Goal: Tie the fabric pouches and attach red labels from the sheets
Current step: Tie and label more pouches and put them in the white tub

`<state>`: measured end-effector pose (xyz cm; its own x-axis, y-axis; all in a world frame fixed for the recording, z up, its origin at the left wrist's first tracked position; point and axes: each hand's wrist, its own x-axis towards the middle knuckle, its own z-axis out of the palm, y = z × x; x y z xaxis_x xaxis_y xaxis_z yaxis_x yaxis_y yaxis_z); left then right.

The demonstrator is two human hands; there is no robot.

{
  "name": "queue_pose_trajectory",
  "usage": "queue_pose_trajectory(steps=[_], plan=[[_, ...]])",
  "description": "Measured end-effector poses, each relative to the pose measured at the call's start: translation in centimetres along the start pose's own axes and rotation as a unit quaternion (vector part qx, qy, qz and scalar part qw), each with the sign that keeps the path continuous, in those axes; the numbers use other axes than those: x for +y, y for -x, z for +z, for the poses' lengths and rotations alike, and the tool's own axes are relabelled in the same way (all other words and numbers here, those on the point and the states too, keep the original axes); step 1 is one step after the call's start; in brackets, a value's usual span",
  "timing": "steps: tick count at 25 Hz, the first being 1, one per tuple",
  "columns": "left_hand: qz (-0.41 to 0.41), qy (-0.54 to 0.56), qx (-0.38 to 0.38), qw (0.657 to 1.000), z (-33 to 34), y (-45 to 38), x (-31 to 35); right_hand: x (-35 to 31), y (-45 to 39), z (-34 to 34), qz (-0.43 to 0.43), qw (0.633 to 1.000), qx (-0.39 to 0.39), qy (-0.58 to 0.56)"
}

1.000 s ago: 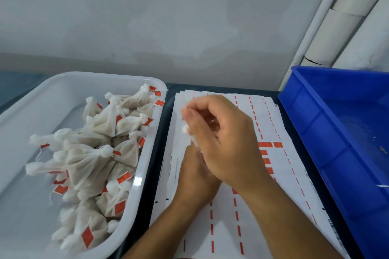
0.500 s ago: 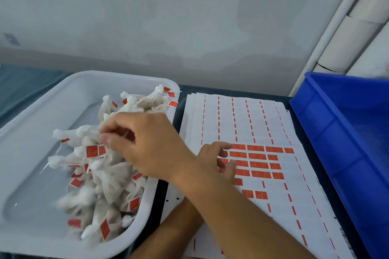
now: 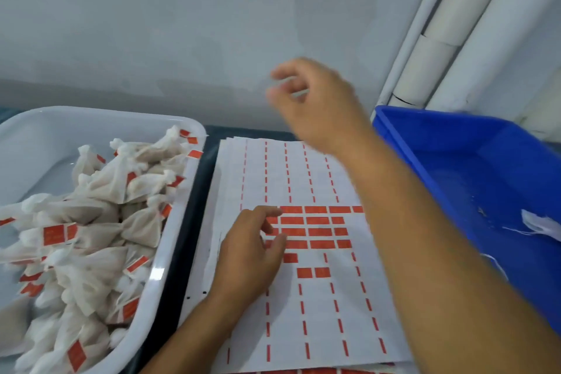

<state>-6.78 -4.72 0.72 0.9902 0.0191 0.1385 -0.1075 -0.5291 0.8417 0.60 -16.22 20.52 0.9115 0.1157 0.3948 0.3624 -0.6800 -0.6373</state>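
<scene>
Under your left hand (image 3: 252, 247), fingers loosely spread on the sheets (image 3: 318, 297), sit the labels (image 3: 315, 232); pouches (image 3: 91, 222) lie left. Your right hand (image 3: 309, 100) hovers blurred, loosely curled, empty. Careless peeling could tear a label.

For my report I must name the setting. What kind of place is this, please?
Probably a small packing or hand-assembly workstation, not a home. A white tray holds many tied fabric pouches with red tags, a stack of red label sheets lies on the bench, and a blue plastic crate stands beside it.
</scene>
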Motion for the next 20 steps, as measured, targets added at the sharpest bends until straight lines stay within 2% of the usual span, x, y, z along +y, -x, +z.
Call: queue_pose_trajectory(steps=[3, 5, 7, 9, 11, 14, 17, 20], plan=[[0.0, -0.019, 0.016, 1.0, 0.0, 0.0, -0.2, 5.4, -2.0, -7.0, 0.115, 0.986, 0.022, 0.115], [-0.003, -0.032, 0.006, 0.999, 0.0, -0.1, -0.6, 9.3, -1.7, -11.1, 0.181, 0.959, -0.003, 0.217], [-0.002, -0.058, 0.002, 0.998, -0.3, 0.0, -0.4, 13.1, -0.6, -14.3, 0.247, 0.931, -0.049, 0.266], [-0.005, -0.069, -0.002, 0.998, -0.2, 0.0, -0.5, 16.4, 1.5, -16.6, 0.331, 0.9, -0.134, 0.25], [-0.009, -0.073, -0.008, 0.997, -0.2, 0.0, -0.7, 18.9, 3.8, -17.7, 0.41, 0.844, -0.248, 0.241], [-0.013, -0.077, -0.013, 0.997, -0.4, -0.2, -0.9, 20.8, 6.7, -17.7, 0.475, 0.776, -0.361, 0.206], [-0.01, -0.089, -0.012, 0.996, -0.2, -0.4, -1.3, 21.7, 8.4, -16.7, 0.488, 0.759, -0.403, 0.153], [-0.015, -0.092, -0.014, 0.996, -0.1, -0.4, -1.5, 21.9, 9.2, -15.6, 0.473, 0.78, -0.391, 0.12]])
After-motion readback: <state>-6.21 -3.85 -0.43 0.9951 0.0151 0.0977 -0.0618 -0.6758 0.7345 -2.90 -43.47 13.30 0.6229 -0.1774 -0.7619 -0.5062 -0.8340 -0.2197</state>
